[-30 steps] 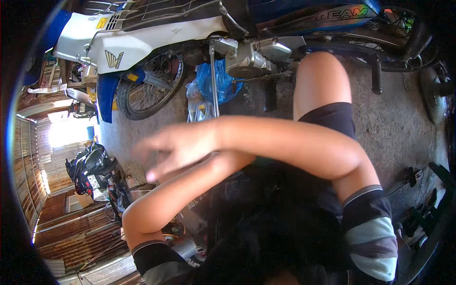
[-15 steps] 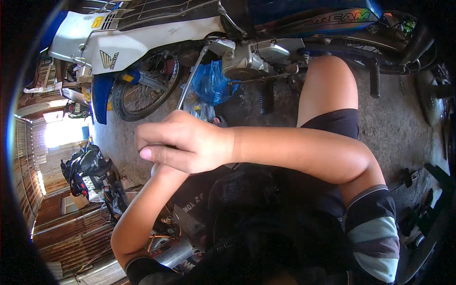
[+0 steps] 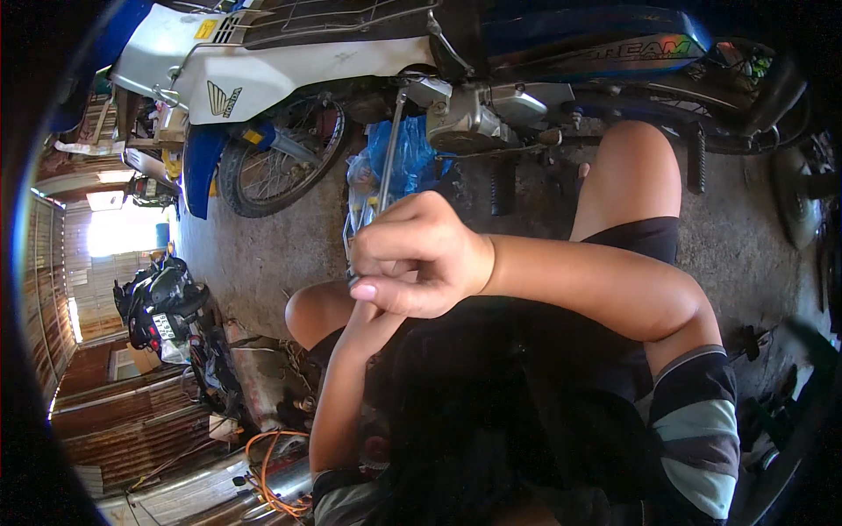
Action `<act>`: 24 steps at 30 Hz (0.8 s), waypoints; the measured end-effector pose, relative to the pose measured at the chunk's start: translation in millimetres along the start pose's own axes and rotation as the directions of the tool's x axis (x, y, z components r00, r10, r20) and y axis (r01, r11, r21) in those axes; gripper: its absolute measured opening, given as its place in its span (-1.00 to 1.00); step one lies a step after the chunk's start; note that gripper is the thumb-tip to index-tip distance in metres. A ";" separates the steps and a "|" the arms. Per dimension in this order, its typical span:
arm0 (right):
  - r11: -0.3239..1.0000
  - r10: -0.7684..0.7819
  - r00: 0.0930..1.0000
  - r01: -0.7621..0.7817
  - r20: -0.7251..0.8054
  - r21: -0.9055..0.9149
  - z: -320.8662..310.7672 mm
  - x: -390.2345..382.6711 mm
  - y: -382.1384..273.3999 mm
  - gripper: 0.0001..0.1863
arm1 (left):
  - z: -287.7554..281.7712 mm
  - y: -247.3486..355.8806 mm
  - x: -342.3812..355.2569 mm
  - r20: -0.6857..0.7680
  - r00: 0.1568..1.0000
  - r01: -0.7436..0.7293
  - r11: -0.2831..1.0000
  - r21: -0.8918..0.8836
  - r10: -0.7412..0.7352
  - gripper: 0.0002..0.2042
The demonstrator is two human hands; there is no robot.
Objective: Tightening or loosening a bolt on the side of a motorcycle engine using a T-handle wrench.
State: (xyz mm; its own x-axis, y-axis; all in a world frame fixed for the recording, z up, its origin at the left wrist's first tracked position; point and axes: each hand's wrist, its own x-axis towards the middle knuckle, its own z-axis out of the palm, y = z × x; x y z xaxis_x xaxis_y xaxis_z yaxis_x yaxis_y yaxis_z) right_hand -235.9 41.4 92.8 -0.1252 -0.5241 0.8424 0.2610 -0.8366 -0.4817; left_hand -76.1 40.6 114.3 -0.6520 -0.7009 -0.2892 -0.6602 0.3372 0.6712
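A long-shafted metal wrench [image 3: 390, 158] reaches from the motorcycle's engine [image 3: 474, 118] back to my hands, its far end against the silver engine part. Curled round its near end is my right hand [image 3: 425, 254], thumb toward me. A dark tip of the tool shows under the fingers. My left hand [image 3: 381, 317] lies just beneath and behind the right one, at the same end of the tool. Its fingers are mostly covered, so its grip cannot be seen. The wrench's end inside the hands is hidden.
The blue and white motorcycle [image 3: 324, 70] stands across the far side, its front wheel [image 3: 281, 162] at left. A blue plastic bag [image 3: 412, 153] lies beneath the engine. My bent knees flank the hands. Another motorcycle [image 3: 162, 307] and orange cable [image 3: 263, 469] are at left.
Both hands have moved to the right, with the wrench's shaft now standing steeper in view. The motorcycle also sits slightly farther right in the picture, and my left knee has come into sight.
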 end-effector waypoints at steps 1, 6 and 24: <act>1.000 -0.021 1.000 0.021 -0.004 0.009 -0.2 -0.5 0.1 -0.76 | 1.9 -5.9 -2.3 0.019 1.000 0.002 1.000 0.010 -0.002 -0.48; 1.000 0.005 0.998 -0.004 0.065 -0.009 -1.4 -10.4 0.0 -0.78 | 23.7 -31.6 7.7 -0.131 0.970 -0.181 0.254 -0.950 0.203 -0.39; 0.740 -0.120 0.974 0.217 0.192 -0.637 -92.6 29.3 -1.1 -0.76 | -60.6 -12.6 32.1 -0.286 0.670 -0.222 0.552 0.804 0.685 -0.86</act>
State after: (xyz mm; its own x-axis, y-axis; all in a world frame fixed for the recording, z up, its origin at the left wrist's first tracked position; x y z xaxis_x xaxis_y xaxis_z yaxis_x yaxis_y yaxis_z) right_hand -328.5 12.2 95.6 0.0310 -0.3794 0.9247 -0.4441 -0.8340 -0.3273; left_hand -66.1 -24.3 138.0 -0.7827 -0.4181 0.4611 -0.5195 0.8469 -0.1139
